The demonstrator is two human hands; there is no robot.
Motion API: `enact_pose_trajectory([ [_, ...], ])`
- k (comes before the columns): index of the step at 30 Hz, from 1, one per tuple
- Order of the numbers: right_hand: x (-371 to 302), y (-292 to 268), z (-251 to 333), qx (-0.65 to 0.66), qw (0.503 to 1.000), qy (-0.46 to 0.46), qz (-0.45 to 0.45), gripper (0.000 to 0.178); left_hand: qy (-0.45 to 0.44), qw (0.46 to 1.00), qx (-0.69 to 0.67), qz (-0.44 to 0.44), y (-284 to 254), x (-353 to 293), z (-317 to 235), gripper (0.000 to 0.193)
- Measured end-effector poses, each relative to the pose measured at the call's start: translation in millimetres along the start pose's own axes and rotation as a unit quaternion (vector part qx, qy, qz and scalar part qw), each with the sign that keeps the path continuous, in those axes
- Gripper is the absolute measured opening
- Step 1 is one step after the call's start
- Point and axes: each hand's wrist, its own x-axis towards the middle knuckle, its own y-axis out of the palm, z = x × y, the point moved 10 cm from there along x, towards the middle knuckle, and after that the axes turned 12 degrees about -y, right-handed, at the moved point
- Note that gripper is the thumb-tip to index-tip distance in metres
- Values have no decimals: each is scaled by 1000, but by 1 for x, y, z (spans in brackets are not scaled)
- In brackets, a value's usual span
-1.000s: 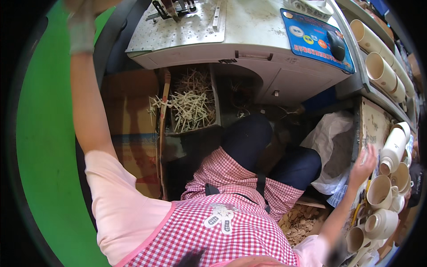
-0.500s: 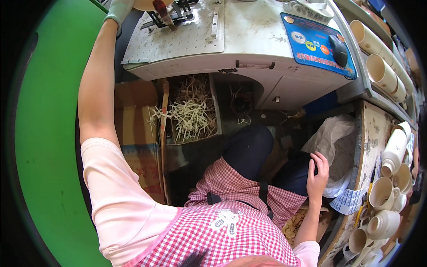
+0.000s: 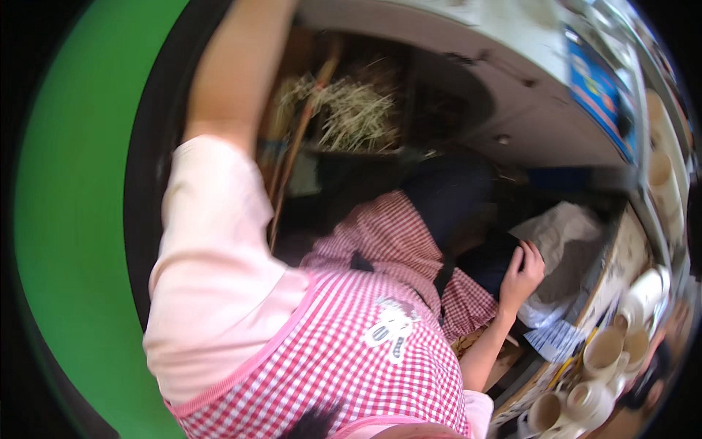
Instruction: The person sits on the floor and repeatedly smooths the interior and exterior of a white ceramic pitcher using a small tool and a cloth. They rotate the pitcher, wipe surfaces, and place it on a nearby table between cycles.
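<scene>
1. The right hand [image 3: 521, 276] has loosely bent fingers with nothing visible in its grip; it is at the dark-trousered knee [image 3: 488, 257] — whether pressing on it, I cannot tell.
2. The left hand is out of view, beyond the raised left arm [image 3: 238, 73]; its grip cannot be told.
3. Pale mugs [image 3: 589, 407] sit below and right of the right hand, apart from it; a whitish bag [image 3: 564, 238] is just beside it.
4. The right hand works no piece; how many mugs are finished or left cannot be judged.
</scene>
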Motion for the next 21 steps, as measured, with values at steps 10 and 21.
enact_pose_trajectory([
  [10, -41, -22, 56, 146, 986, 75, -37, 29, -282, 865, 394, -130, -76, -444, 276, 58],
  [21, -68, 35, 75, 133, 984, 72, 90, 23, -444, 624, 600, -232, -454, -540, 444, 59],
])
